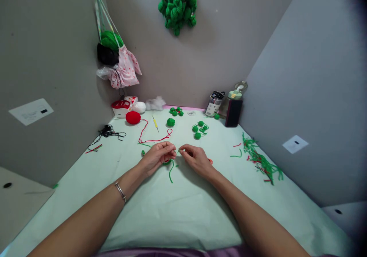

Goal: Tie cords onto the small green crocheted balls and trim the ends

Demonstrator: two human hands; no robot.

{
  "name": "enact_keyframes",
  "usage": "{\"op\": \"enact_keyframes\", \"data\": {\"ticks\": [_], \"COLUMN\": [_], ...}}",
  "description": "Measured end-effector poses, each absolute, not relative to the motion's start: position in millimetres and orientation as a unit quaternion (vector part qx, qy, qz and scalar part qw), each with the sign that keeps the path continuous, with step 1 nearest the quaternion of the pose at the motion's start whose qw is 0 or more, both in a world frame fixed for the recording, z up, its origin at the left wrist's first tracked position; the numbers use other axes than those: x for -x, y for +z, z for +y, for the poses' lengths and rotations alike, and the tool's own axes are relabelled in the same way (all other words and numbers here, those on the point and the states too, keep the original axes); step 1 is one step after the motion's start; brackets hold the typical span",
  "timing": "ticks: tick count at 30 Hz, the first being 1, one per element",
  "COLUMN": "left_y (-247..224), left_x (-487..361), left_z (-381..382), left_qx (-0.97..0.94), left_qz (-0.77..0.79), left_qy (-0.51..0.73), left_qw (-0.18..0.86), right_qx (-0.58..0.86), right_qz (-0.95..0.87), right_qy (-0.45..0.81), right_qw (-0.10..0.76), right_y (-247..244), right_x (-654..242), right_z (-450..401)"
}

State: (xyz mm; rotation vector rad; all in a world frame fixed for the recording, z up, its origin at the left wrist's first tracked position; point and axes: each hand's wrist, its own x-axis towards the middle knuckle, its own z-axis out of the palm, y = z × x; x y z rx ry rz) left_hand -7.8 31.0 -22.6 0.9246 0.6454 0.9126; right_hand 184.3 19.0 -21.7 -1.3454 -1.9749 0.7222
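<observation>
At near centre: left hand [160,157], fingers curled, grip on green-and-red piece [166,162] beneath uncertain; right hand [196,158], thumb and finger together, seemingly pinching green strand [177,152] for control. Far left-centre: yellow hook [155,123], presumably laid within reach.

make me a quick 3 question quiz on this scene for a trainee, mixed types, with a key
1. Which hand is nearer the red yarn ball?
A. The right hand
B. The left hand

2. True or false: the bracelet is on the right wrist.

3. Fill the gap: the loose yarn strand just below the hands in the picture is coloured ____.

Key:
1. B
2. False; it is on the left wrist.
3. Green
</observation>
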Motion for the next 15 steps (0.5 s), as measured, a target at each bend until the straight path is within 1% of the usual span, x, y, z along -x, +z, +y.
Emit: {"op": "enact_keyframes", "data": {"ticks": [6, 9, 12, 15], "left_y": [-18.4, -11.1, 1.3, 13.8], "left_x": [8.9, 11.9, 20.3, 33.9], "left_z": [29.9, 29.1, 30.5, 35.6], "left_qx": [-0.432, -0.434, -0.439, -0.418], "left_qz": [0.278, 0.280, 0.285, 0.294], "left_qy": [0.385, 0.384, 0.410, 0.477], "left_qw": [0.767, 0.765, 0.747, 0.715], "right_qx": [0.556, 0.578, 0.588, 0.571], "right_qz": [-0.720, -0.688, -0.640, -0.597], "right_qy": [0.247, 0.253, 0.297, 0.372], "right_qw": [0.332, 0.359, 0.396, 0.424], "right_y": [-25.7, -30.5, -33.0, -29.8], "right_x": [-190.3, -196.6, -202.3, -204.4], "right_z": [26.9, 34.1, 40.6, 43.0]}}
